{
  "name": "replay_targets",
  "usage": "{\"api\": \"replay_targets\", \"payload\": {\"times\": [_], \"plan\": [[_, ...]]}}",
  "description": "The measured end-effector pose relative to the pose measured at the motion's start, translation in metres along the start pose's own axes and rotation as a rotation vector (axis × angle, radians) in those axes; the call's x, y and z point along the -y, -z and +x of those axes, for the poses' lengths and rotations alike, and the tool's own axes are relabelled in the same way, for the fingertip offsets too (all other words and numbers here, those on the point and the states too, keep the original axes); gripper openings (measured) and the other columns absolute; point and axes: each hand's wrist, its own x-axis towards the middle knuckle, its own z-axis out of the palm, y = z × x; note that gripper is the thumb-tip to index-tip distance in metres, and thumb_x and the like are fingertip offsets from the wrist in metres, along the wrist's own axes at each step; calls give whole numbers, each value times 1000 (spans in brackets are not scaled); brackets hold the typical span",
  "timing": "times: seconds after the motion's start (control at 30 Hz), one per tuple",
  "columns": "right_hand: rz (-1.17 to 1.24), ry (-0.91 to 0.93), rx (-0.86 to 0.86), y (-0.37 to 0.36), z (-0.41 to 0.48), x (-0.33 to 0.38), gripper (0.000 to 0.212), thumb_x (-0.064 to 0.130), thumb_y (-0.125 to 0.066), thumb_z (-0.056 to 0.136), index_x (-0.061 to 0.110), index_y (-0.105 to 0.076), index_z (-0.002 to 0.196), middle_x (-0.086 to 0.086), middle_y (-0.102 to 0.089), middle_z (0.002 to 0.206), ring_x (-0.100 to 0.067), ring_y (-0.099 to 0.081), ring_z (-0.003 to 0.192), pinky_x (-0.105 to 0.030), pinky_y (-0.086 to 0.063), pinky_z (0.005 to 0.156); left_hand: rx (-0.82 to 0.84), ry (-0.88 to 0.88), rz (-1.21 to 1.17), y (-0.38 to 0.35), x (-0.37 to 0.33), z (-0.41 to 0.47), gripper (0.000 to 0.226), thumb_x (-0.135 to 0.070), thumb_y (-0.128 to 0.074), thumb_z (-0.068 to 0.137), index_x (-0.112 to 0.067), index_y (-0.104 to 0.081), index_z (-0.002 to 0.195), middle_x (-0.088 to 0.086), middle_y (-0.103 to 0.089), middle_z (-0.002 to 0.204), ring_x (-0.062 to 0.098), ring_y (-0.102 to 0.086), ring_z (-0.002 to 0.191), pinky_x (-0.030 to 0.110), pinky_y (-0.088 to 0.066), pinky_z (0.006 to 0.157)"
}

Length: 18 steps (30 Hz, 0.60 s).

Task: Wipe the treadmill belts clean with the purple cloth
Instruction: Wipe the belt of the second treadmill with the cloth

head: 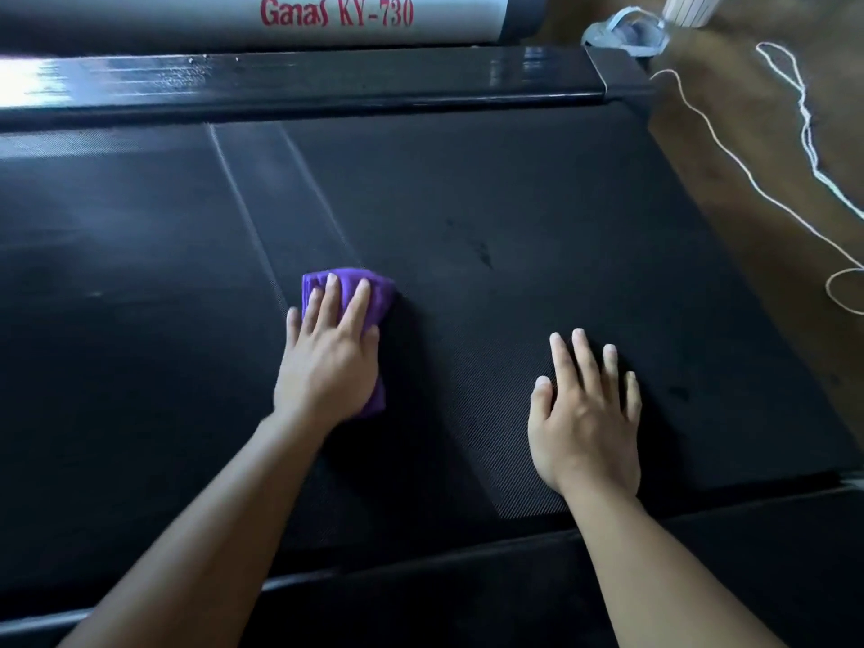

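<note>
A wide black treadmill belt [491, 189] fills most of the view, with a few dark smudges near its middle. A folded purple cloth [374, 290] lies on the belt a little left of centre. My left hand [329, 357] presses flat on top of the cloth, fingers spread and pointing away from me, so only the cloth's far end and right edge show. My right hand [584, 413] rests palm down on the bare belt to the right of the cloth, fingers apart, holding nothing.
A glossy black side rail [327, 81] runs along the belt's far edge, under a white cover [336, 14] with red lettering. Brown floor [748, 133] at the right carries a white cord [804, 133] and a clear plastic item [626, 32]. Another black rail [421, 596] lies nearest me.
</note>
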Motion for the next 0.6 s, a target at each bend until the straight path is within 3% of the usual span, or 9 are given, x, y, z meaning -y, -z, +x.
{"api": "replay_targets", "payload": {"times": [0.1, 0.2, 0.37, 0.47, 0.6], "plan": [[-5, 0, 2, -1, 0, -1, 63, 47, -10, 95, 33, -19, 156, 10, -11, 165, -21, -5, 153, -45, -2, 123, 26, 2, -1, -7, -34, 52, 57, -40, -30, 99, -30, -12, 153, 9, -3, 162, 27, -3, 149, 47, -4, 120], [1, 8, -10, 0, -1, -1, 62, 45, -17, 96, 32, -23, 156, 8, -15, 165, -23, -8, 152, -47, -5, 123, 40, -105, 30, -17, -76, 73, 58, -41, -32, 98, -30, -16, 152, 11, -7, 162, 30, -7, 148, 48, -8, 119], [-3, 20, 6, 0, 1, -2, 61, 45, -23, 95, 30, -28, 154, 7, -16, 165, -25, -11, 152, -47, -6, 122, 61, -363, 22, -32, -125, 9, 56, -41, -31, 95, -29, -27, 149, 9, -19, 160, 30, -18, 146, 48, -13, 118], [8, 9, 28, 0, 1, -3, 61, 45, -21, 96, 31, -24, 155, 8, -12, 165, -22, -5, 153, -46, -3, 123, 80, -407, -2, -31, -107, -52, 55, -43, -29, 95, -30, -30, 149, 6, -24, 159, 26, -21, 146, 48, -16, 119], [-2, -1, 26, 0, 1, -3, 56, 41, -27, 102, 33, -19, 156, 9, -9, 165, -22, -3, 153, -46, -2, 123, 80, -310, 54, -18, -38, -94, 57, -47, -30, 96, -32, -28, 150, 4, -23, 159, 22, -22, 146, 49, -19, 118]]}}
